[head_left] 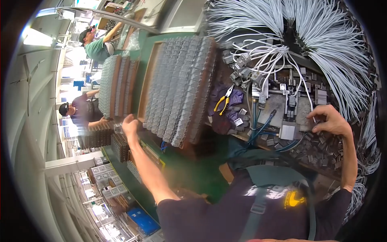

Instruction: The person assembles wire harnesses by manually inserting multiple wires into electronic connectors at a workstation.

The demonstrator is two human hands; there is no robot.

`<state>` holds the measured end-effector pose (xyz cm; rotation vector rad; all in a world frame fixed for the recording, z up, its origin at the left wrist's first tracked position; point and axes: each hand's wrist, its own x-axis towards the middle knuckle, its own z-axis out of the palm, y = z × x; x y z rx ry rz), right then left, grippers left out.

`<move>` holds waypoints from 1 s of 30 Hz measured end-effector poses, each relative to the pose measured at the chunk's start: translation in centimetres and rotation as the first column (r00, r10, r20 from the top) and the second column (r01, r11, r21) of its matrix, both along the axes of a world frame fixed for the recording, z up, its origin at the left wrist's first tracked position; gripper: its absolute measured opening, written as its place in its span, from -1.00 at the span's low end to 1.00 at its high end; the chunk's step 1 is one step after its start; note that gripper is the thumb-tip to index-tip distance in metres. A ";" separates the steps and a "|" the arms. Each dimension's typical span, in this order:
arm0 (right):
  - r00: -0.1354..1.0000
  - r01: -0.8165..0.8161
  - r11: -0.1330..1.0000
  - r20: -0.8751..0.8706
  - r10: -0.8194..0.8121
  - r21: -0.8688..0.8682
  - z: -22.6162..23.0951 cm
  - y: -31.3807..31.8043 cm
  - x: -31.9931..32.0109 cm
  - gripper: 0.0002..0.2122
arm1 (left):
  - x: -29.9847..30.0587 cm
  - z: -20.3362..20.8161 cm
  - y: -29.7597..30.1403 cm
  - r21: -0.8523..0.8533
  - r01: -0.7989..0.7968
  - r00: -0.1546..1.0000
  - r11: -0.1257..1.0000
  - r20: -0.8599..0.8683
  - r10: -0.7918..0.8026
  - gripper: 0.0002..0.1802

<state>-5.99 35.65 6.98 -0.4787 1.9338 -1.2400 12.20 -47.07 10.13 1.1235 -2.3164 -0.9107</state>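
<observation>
My left hand (130, 126) is stretched out to the left, beside the lower left corner of a tall stack of grey metal parts (171, 88) in rows. Its fingers are closed; whether a small grey piece is in them I cannot make out. At the bench on the right, my right hand (332, 121) has its thumb and fingers curled together where a white cable (305, 90) comes down. The fingertips meet the cable's lower end. Just left of that hand is a small metal fixture (291, 101) with a pale block (287, 132) below it.
A large fan of white cables (334, 52) spreads over the bench's far side. Yellow-handled pliers (223, 101) lie on purple cloth (236, 99). Loose metal pieces (318, 151) cover the near bench. Two co-workers (96, 48) stand at the left, by another stack (108, 84).
</observation>
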 end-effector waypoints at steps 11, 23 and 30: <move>0.667 0.146 0.877 -0.700 0.254 0.458 -2.4 3.1 2.5 -0.69 | 3.2 -3.6 -2.8 0.560 -0.031 0.984 0.828 0.161 -0.072 -0.07; 0.950 -0.191 0.931 -0.181 0.255 0.310 -0.9 0.5 -1.5 -0.54 | 2.3 -4.6 -3.2 0.637 0.035 0.983 0.770 0.115 -0.140 -0.14; 0.920 -0.333 0.875 -0.080 0.383 0.352 -1.3 -0.4 -3.0 -0.51 | 2.3 -4.9 -2.7 0.591 0.003 0.982 0.806 0.152 -0.115 -0.19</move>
